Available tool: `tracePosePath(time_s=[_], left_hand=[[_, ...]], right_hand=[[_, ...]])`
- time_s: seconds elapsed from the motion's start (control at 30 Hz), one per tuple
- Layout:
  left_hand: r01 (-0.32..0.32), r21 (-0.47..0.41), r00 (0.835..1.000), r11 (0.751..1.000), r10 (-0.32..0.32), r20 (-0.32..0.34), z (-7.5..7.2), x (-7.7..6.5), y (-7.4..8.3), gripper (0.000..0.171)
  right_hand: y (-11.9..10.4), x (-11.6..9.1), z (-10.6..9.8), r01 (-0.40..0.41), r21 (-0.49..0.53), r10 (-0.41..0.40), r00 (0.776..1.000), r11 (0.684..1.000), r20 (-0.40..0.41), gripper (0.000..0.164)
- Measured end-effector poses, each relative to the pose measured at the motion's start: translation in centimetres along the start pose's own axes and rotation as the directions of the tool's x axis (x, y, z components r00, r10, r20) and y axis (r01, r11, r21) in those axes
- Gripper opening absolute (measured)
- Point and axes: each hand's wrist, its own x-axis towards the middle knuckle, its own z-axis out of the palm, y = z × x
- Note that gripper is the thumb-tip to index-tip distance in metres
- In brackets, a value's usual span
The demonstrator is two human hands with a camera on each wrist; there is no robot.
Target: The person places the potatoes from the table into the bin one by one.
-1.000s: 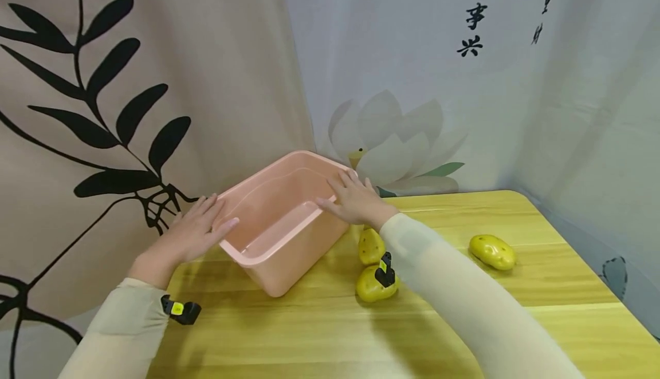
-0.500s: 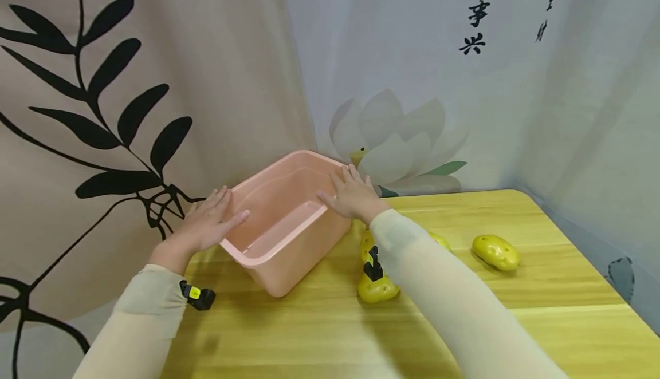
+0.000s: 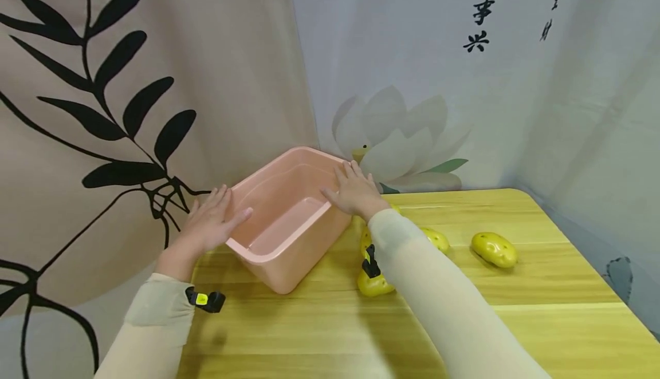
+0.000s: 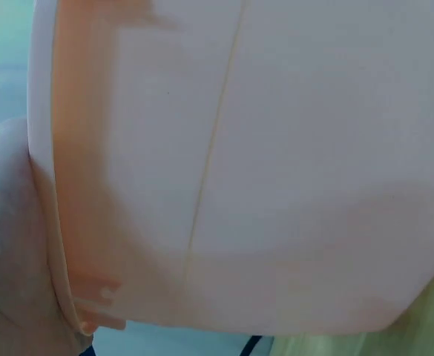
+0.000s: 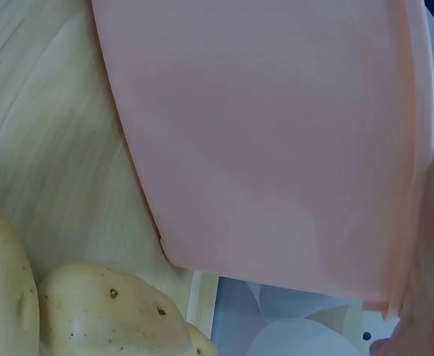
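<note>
A pink plastic basin (image 3: pixel 296 259) stands on the wooden table at the back left, with its inside bare. My left hand (image 3: pixel 208 221) rests at its left rim, fingers straight and thumb spread over the opening. On the right rim lies my right hand (image 3: pixel 356 193), fingers extended and thumb toward the inside. Both wrist views show the basin's outer wall (image 4: pixel 291 133) close up, a palm beside the rim. Several yellow potatoes lie right of the basin: one potato (image 3: pixel 375 285) is partly behind my right wrist, another potato (image 3: pixel 436 239) is partly hidden by the sleeve.
A separate potato (image 3: pixel 494 249) lies farther right on the table (image 3: pixel 546 293). Printed curtains (image 3: pixel 247 81) hang right behind the basin and the table's back edge. Small black wrist cameras (image 3: pixel 206 300) sit on both sleeves.
My left hand has moved right and slightly up along the basin's rim. My right hand has shifted slightly up at the other rim. The view has drifted a little; the basin seems still.
</note>
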Motion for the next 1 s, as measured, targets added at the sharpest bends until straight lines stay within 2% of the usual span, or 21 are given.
tracePosePath(time_s=[0.2, 0.4, 0.63, 0.83, 1.0], left_hand=[[0.003, 0.012, 1.0, 1.0, -0.003, -0.023, 0.2, -1.3, 1.5, 0.095], [-0.002, 0.068, 1.0, 0.998, 0.004, -0.027, 0.0, -3.0, 3.1, 0.095], [-0.082, 0.138, 0.996, 0.987, 0.087, -0.036, 0.5, -4.6, 5.1, 0.092], [-0.185, 0.197, 0.98, 0.963, 0.195, -0.035, 1.0, -5.9, 7.0, 0.089], [-0.235, 0.209, 0.97, 0.949, 0.242, -0.007, 1.1, -6.9, 8.4, 0.086]], right_hand=[[0.4, -0.1, -0.1, -0.01, 0.028, 0.01, 1.0, 1.0, 0.005, 0.084], [0.6, 0.1, -0.1, -0.011, 0.037, 0.01, 1.0, 0.999, 0.025, 0.087], [0.9, 0.5, -0.8, -0.009, 0.051, 0.007, 0.999, 0.999, 0.038, 0.091], [1.2, 0.5, -1.3, -0.011, 0.078, 0.007, 0.998, 0.997, 0.054, 0.092], [1.3, 0.4, -1.1, -0.004, 0.084, -0.003, 0.997, 0.996, 0.075, 0.092]])
